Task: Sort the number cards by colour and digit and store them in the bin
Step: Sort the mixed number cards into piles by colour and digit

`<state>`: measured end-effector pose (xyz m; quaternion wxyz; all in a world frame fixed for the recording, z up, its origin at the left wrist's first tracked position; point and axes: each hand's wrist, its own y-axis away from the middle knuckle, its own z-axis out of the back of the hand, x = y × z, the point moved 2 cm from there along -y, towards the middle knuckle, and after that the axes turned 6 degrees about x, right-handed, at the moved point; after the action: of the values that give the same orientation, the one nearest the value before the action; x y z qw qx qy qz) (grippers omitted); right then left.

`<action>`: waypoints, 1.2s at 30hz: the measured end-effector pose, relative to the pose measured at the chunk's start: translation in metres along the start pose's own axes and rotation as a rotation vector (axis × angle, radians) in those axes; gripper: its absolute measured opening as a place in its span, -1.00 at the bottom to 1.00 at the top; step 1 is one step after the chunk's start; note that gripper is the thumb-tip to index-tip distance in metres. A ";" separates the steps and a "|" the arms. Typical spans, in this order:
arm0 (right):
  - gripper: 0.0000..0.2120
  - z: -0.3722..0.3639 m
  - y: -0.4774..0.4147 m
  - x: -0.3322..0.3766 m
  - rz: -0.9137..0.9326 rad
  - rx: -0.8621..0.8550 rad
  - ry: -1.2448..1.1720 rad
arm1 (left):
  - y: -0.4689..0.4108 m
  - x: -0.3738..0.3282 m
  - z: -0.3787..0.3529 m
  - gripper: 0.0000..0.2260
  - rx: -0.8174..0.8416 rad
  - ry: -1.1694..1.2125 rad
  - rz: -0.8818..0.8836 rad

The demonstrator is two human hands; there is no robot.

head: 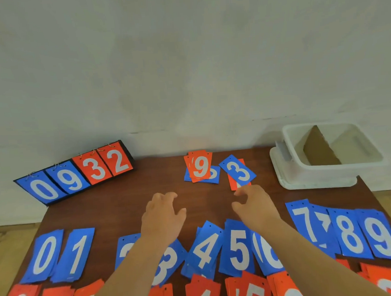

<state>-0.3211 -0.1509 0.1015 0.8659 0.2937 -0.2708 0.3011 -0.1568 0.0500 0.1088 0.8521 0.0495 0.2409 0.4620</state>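
Observation:
Blue number cards lie in a row along the near half of the brown table [115, 205], from 0 [44, 255] through 9 [381, 237]. Red cards [204, 293] form a second row at the bottom edge. Further back lie a small pile topped by a red 9 [200, 167] and a blue 3 [238, 169] over a red card. My left hand [163, 215] and my right hand [254, 206] hover over the table's middle, fingers loosely curled, holding nothing. My right fingertips are just short of the blue 3. The white bin [360, 163] stands at the back right.
A flip scoreboard [77, 173] showing 0 9 3 2 leans at the table's back left corner. A brown cardboard divider [319, 149] stands inside the bin, which rests on a white lid. A pale wall rises behind the table. Wooden floor shows at both sides.

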 end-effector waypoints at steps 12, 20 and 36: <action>-0.64 -0.019 -0.124 -0.036 -0.192 -0.006 0.016 | -0.128 -0.013 -0.051 -0.50 0.132 0.072 0.084; -0.34 -0.065 -0.192 -0.076 -0.276 -0.032 0.414 | -0.231 -0.047 -0.110 -0.41 0.062 -0.111 0.051; -0.40 -0.035 -0.188 -0.073 -0.324 -0.033 0.278 | -0.167 0.027 -0.106 -0.59 -0.002 0.173 0.104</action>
<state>-0.2322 -0.2753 -0.0342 0.9367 0.2745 -0.1030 0.1911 -0.0651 -0.0375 -0.0460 0.8030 0.0209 0.3103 0.5084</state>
